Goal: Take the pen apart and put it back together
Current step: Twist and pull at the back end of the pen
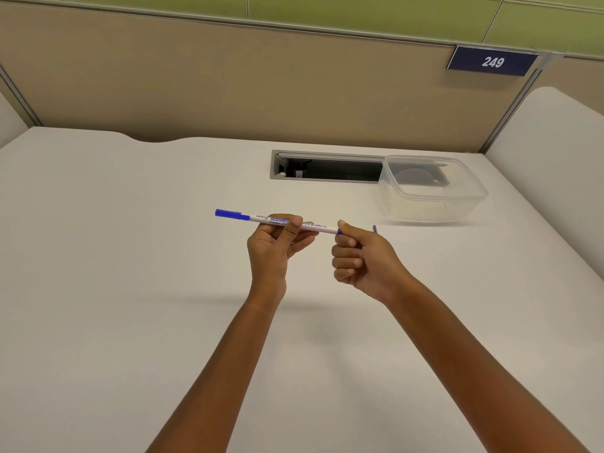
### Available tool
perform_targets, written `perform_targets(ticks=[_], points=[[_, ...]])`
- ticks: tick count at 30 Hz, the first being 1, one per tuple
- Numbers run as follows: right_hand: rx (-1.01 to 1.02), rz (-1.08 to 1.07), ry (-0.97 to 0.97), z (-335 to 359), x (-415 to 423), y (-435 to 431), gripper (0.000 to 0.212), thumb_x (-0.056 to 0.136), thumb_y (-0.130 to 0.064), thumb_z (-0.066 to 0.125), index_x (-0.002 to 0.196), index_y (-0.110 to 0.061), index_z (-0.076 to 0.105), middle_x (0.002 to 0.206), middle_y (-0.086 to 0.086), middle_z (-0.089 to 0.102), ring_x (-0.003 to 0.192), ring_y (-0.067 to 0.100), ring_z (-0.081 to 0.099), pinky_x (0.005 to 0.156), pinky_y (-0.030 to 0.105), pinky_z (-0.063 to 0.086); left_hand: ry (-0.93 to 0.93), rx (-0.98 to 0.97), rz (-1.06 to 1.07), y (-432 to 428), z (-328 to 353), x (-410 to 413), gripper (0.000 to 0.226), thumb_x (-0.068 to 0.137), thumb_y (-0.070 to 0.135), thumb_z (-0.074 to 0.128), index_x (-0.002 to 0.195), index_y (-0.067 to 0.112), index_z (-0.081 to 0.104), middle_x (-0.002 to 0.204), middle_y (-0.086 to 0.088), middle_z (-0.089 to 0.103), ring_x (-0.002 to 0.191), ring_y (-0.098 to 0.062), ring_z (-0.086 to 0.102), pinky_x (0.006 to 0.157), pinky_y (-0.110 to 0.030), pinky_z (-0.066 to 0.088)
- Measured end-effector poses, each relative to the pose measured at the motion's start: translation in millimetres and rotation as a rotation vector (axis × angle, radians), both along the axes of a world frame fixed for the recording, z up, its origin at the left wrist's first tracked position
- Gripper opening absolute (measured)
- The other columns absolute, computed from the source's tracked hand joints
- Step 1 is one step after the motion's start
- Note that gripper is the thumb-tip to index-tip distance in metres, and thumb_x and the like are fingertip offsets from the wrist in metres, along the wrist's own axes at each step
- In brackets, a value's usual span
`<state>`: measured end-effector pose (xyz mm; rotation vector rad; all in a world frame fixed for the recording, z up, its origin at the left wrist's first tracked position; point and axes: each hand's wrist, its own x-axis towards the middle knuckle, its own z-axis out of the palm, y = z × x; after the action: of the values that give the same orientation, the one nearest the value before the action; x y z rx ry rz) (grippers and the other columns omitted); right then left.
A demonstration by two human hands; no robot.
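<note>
Pen (258, 218) is up in the air over the white desk (130, 256), roughly level, lying left to right in front of the person, touching nothing but the two hands.

Left hand (273, 246) grips the white barrel near its middle, fingers curled under and thumb pressed on top over the printing. That looks like an anchor grip, there to stop the barrel turning.

Right hand (359, 256) is closed to a fist, thumb and forefinger pinching the blue end piece (340, 232) at the right tip. Tight, narrow pinch. My read: it's set to twist or pull that end off while the left holds firm. Could equally be seating it back on, can't tell which.

Blue cap (232, 214) sits on the far left end, clear of both hands, fully on as far as I can see.

Around:
- A small blue bit (375, 229) lies on the desk just beyond the right hand's knuckles. Too small to identify, possibly a pen part.
- A clear plastic container (434, 204) stands behind and to the right, near the hands but apart from them. It looks empty.
- A cable slot (327, 171) is cut into the desk behind the pen, its right end under the container.
- A beige partition (228, 76) runs along the back, with a dark number plate (492, 62) reading 249.

Nothing blocks the hands. Risk as I judge it: a loose part dropped here could roll toward the open slot.
</note>
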<state>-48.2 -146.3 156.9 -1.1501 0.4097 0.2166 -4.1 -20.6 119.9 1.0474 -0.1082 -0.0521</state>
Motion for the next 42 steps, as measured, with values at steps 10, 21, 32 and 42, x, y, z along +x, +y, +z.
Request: perform_targets(ticks=[10, 21, 32, 42], points=[[-1.328, -0.134, -0.64, -17, -7, 0, 0.012, 0.09, -0.011, 0.048, 0.094, -0.007, 0.059, 0.078, 0.008, 0.06, 0.068, 0.022, 0.054, 0.06, 0.018, 0.037, 0.039, -0.047, 0.041, 1, 2, -2, 0.01, 0.085, 0.005, 0.056, 0.079, 0.011, 0.063, 0.063, 0.003, 0.073, 0.063, -0.014, 0.071, 0.056, -0.018, 0.056], [-0.935, -0.132, -0.586, -10, -9, -3, 0.032, 0.089, -0.02, 0.042, 0.057, -0.023, 0.039, 0.051, -0.009, 0.034, 0.046, 0.005, 0.034, 0.046, 0.014, 0.025, -0.007, -0.066, -0.027, -5, 8, -7, 0.016, 0.086, 0.003, 0.052, 0.077, 0.012, 0.062, 0.065, 0.005, 0.073, 0.066, -0.013, 0.071, 0.057, -0.018, 0.056], [-0.215, -0.054, -0.089, -6, -8, 2, 0.049, 0.094, -0.034, 0.041, 0.048, -0.018, 0.038, 0.035, -0.01, 0.031, 0.033, 0.007, 0.03, 0.04, 0.017, 0.032, -0.012, -0.017, 0.012, -2, 1, -8, 0.015, 0.085, 0.002, 0.055, 0.075, 0.011, 0.062, 0.064, 0.003, 0.072, 0.066, -0.016, 0.071, 0.059, -0.019, 0.056], [-1.462, -0.153, -0.671, -18, -16, -3, 0.01, 0.086, -0.014, 0.058, 0.095, -0.009, 0.059, 0.079, 0.01, 0.061, 0.064, 0.019, 0.05, 0.056, 0.019, 0.037, 0.009, -0.029, 0.019, 0, 2, -6, 0.015, 0.085, 0.003, 0.055, 0.076, 0.013, 0.063, 0.064, 0.004, 0.073, 0.065, -0.015, 0.071, 0.058, -0.019, 0.057]])
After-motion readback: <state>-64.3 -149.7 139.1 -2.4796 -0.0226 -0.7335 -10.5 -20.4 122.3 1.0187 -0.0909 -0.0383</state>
